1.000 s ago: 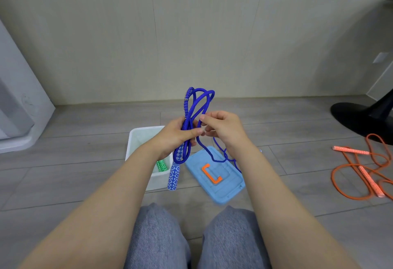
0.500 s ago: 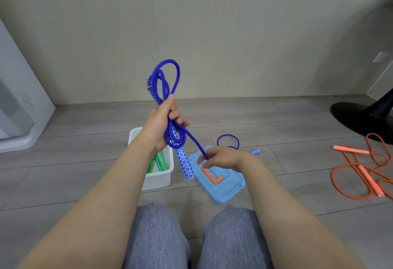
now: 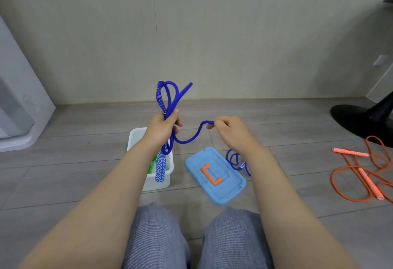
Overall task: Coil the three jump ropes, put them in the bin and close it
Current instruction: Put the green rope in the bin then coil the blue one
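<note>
My left hand grips a bunch of loops of the blue jump rope above the white bin; one patterned blue handle hangs down in front of the bin. My right hand pinches a free strand of the same rope, which sags between the hands. The rope's tail and other handle lie on the floor beyond the light-blue lid with its orange latch. A green rope shows inside the bin. The orange jump rope lies loose at the right.
I sit on a grey plank floor with my knees in jeans at the bottom. A black round stand base is at the far right, a white appliance at the left, and a beige wall behind.
My right hand rose from the lid with a strand of blue rope and now holds it level with my left hand. My left hand lowered slightly with its loops.
</note>
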Demonstrator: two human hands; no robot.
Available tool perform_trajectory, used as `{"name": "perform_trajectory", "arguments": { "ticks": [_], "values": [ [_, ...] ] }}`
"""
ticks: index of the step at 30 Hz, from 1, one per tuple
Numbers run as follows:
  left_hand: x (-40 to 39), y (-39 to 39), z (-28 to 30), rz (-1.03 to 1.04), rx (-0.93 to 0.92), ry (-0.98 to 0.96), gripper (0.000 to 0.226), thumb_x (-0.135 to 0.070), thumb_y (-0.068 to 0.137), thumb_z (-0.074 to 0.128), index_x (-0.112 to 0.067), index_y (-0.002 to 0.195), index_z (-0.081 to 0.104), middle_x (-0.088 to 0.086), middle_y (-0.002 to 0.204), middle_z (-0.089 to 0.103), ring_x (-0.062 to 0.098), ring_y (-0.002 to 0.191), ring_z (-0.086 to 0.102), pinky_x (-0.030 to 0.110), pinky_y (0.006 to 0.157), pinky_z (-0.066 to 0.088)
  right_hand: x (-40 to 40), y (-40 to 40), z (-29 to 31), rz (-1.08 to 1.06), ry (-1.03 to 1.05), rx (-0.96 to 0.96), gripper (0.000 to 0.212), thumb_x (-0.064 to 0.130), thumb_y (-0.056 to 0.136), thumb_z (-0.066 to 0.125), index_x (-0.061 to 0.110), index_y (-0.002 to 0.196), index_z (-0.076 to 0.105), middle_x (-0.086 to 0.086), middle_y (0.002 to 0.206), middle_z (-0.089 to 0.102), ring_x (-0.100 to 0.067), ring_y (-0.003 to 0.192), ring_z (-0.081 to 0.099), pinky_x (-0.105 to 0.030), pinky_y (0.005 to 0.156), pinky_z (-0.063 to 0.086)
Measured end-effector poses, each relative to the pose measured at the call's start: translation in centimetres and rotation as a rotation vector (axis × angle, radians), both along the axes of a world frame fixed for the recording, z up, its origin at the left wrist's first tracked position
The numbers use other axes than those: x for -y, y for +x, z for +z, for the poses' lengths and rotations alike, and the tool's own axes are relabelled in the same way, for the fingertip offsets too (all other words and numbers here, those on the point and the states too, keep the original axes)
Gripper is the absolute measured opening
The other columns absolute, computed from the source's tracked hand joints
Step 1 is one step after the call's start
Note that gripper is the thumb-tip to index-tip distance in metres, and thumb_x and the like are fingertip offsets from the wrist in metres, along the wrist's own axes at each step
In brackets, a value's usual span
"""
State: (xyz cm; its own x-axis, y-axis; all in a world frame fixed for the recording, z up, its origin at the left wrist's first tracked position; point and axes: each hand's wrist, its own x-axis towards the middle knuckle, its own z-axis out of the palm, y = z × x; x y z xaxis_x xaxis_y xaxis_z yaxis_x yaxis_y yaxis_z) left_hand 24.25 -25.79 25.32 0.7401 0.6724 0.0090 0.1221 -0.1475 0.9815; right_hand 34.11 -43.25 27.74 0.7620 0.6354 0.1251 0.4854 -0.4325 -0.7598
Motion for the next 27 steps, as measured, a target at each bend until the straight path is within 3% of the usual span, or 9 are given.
{"name": "perform_trajectory", "arguments": {
  "ticks": [4, 7, 10, 14, 17, 19, 22, 25, 27],
  "values": [
    [0.4, -0.6, 0.3, -0.075, -0.042, 0.064, 0.032, -0.047, 0.096, 0.047, -0.026, 0.102, 0.070, 0.006, 0.070, 0.059, 0.014, 0.064, 0.054, 0.027, 0.060, 0.043, -0.6, -1.0, 0.8, 0.096, -0.060, 0.032, 0.033, 0.016, 0.092, 0.041, 0.017, 0.096, 0.074, 0.007, 0.053, 0.046, -0.010, 0.052, 0.038, -0.028, 0.055, 0.034],
    [0.5, -0.6, 0.4, -0.195, -0.007, 0.041, 0.029, -0.047, 0.095, 0.049, -0.029, 0.103, 0.071, 0.014, 0.079, 0.065, 0.013, 0.067, 0.058, 0.033, 0.071, 0.050, -1.0, -1.6, 1.0, 0.165, -0.103, -0.023, 0.031, 0.015, 0.093, 0.041, 0.014, 0.091, 0.072, 0.006, 0.061, 0.050, -0.011, 0.056, 0.042, -0.027, 0.056, 0.035],
    [1.1, -0.5, 0.2, -0.318, -0.038, 0.047, 0.030, -0.044, 0.095, 0.051, -0.022, 0.099, 0.070, 0.018, 0.087, 0.068, 0.014, 0.066, 0.059, 0.034, 0.071, 0.049, -1.5, -2.0, 0.8, 0.184, -0.078, -0.081, 0.028, 0.016, 0.094, 0.042, 0.015, 0.081, 0.066, 0.010, 0.060, 0.049, -0.008, 0.057, 0.043, -0.026, 0.057, 0.035],
    [1.6, -0.3, 0.2, -0.408, -0.071, 0.079, 0.027, -0.038, 0.097, 0.050, -0.015, 0.094, 0.064, 0.004, 0.080, 0.068, 0.012, 0.062, 0.057, 0.027, 0.064, 0.049, -1.7, -1.7, 0.3, 0.154, -0.031, -0.088, 0.030, 0.017, 0.096, 0.040, 0.015, 0.078, 0.064, 0.012, 0.063, 0.056, -0.006, 0.062, 0.050, -0.027, 0.062, 0.043],
    [1.5, -0.2, -0.2, -0.472, -0.109, 0.201, 0.015, -0.032, 0.096, 0.054, -0.023, 0.087, 0.061, -0.006, 0.075, 0.066, 0.011, 0.064, 0.054, 0.020, 0.062, 0.047, -1.5, -1.2, -0.7, 0.136, -0.056, -0.101, 0.030, 0.023, 0.095, 0.043, 0.014, 0.075, 0.064, 0.008, 0.060, 0.053, -0.014, 0.063, 0.048, -0.046, 0.067, 0.051],
    [1.1, -0.2, -0.6, -0.473, -0.172, 0.300, 0.010, -0.035, 0.094, 0.057, -0.029, 0.085, 0.060, -0.009, 0.068, 0.059, 0.010, 0.062, 0.051, 0.021, 0.061, 0.044, -1.2, -0.7, -1.2, 0.086, -0.047, -0.138, 0.028, 0.031, 0.092, 0.052, 0.012, 0.080, 0.067, -0.002, 0.067, 0.058, -0.014, 0.065, 0.050, -0.047, 0.073, 0.054],
    [0.0, 0.2, -0.9, -0.225, -0.149, 0.332, 0.008, -0.035, 0.092, 0.058, -0.028, 0.090, 0.061, -0.004, 0.069, 0.060, 0.013, 0.062, 0.054, 0.029, 0.061, 0.043, -0.1, 0.2, -1.6, -0.003, -0.054, -0.160, 0.045, 0.053, 0.084, 0.061, 0.009, 0.079, 0.069, -0.008, 0.072, 0.060, -0.015, 0.064, 0.052, -0.035, 0.066, 0.050],
    [-1.4, 0.5, -0.8, 0.257, 0.097, -0.089, 0.016, -0.028, 0.092, 0.056, -0.015, 0.083, 0.054, 0.001, 0.054, 0.060, 0.017, 0.051, 0.057, 0.028, 0.056, 0.044, 1.1, 1.3, -1.7, -0.092, -0.023, -0.169, 0.034, 0.044, 0.086, 0.058, 0.015, 0.070, 0.066, -0.003, 0.065, 0.051, -0.017, 0.061, 0.047, -0.030, 0.063, 0.041],
    [-2.4, 0.1, -0.9, 0.393, 0.221, -0.327, 0.022, -0.027, 0.093, 0.055, -0.014, 0.077, 0.049, -0.005, 0.040, 0.053, 0.015, 0.041, 0.054, 0.029, 0.055, 0.046, 1.4, 1.9, -1.8, -0.138, -0.007, -0.163, 0.024, 0.030, 0.086, 0.054, 0.019, 0.070, 0.067, -0.003, 0.063, 0.051, -0.018, 0.062, 0.046, -0.031, 0.064, 0.040]
  ]
}}
